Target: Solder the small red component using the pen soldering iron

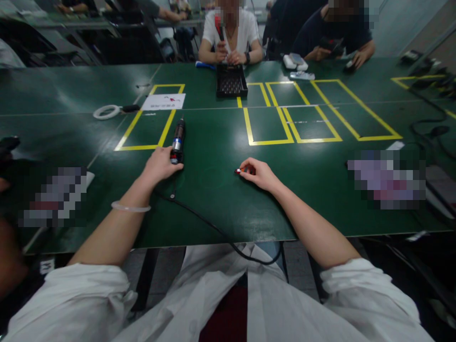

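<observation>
My left hand is closed about the rear end of a black electric screwdriver with a silver and blue band. The screwdriver lies on the green table, its tip pointing away from me, and some of my fingers are hidden. Between the thumb and fingers of my right hand is a small red, orange and black piece; most of it is covered, so its kind does not show. A black cable runs from near my left hand over the table's front edge.
Yellow tape rectangles mark the table. A printed sheet and a white ring-shaped coil lie at left. Across from me, a person in white holds a red-topped tool behind a black tray. Blurred-out items lie at both sides.
</observation>
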{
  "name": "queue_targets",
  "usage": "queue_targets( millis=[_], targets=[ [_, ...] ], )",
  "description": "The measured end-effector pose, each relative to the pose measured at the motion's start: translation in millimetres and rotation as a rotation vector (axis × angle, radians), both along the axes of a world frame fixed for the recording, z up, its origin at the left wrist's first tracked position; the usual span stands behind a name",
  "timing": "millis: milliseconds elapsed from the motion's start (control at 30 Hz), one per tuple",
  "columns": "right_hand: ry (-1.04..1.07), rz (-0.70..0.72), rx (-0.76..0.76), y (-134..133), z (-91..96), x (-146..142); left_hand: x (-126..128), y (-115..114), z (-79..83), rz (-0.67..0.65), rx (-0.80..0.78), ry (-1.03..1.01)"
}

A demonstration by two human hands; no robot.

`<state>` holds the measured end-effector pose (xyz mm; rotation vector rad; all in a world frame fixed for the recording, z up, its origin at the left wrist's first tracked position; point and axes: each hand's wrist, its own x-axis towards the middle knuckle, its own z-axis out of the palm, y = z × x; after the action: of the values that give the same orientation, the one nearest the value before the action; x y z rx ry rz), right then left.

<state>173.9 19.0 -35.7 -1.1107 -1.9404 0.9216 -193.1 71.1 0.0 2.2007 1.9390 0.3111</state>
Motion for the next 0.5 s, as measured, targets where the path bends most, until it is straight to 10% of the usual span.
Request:
queue_targets(
  millis=[500],
  targets=[
    [-0.031,0.029,0.158,2,-2.6,2,155,-52,0.8,-0.281,0.024,-0.050]
  ],
)
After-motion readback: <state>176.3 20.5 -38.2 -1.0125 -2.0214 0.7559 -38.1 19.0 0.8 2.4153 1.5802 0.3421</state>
